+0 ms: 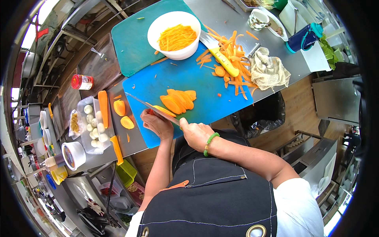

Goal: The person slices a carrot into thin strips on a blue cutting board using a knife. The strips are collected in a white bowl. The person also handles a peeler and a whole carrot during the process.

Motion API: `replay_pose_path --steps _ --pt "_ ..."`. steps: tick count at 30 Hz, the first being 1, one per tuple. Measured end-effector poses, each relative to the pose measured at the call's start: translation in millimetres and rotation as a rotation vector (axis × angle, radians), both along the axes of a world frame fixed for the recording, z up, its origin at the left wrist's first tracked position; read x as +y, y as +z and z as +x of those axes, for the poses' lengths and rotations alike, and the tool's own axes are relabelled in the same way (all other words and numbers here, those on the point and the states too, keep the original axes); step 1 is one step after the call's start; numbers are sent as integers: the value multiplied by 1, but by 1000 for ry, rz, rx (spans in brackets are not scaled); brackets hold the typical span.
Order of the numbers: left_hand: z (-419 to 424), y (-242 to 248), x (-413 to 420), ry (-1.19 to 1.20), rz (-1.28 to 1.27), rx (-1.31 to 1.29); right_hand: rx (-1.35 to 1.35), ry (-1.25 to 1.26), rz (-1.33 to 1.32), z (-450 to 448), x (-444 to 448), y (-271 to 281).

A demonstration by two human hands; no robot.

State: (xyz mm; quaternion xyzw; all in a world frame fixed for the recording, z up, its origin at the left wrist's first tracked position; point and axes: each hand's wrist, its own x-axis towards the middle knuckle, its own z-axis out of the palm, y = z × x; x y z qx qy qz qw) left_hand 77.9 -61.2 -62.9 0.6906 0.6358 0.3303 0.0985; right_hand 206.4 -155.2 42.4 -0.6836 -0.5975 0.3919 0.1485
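Note:
My right hand [197, 134] grips a kitchen knife [154, 109], its long blade slanting away to the left over the blue cutting board [213, 103]. Against the near side of the blade, my left hand [157, 124] steadies a carrot piece, mostly hidden by the fingers and knife. On the blade's far side lies a fresh carrot slice [164, 111]. Beyond it, a fanned row of oval carrot slices [179, 100] rests on the board. Farther back, a white bowl [174, 55] of carrot shreds [177, 38] straddles the blue board and a green cutting board [133, 44].
A yellow-handled knife [223, 61] lies on carrot peelings [237, 56], beside a crumpled cloth [269, 69]. Leftward are carrot chunks [119, 107], a plastic box [84, 142] of peeled round white items, a whole carrot [103, 108] and an orange-handled tool [116, 149] at the table edge.

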Motion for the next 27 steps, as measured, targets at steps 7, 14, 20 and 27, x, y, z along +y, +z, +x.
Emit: replay_pose_path --steps 7,14,20,27 --pt "-2 -5 2 -7 16 2 -22 0 -2 -3 0 6" --pt "-1 -2 1 -25 25 -5 1 -10 -80 -3 5 10" --pt "-3 -4 3 -35 8 -40 27 -11 -143 0 11 8" --pt "1 2 2 -12 -11 -53 24 60 -223 6 24 6"
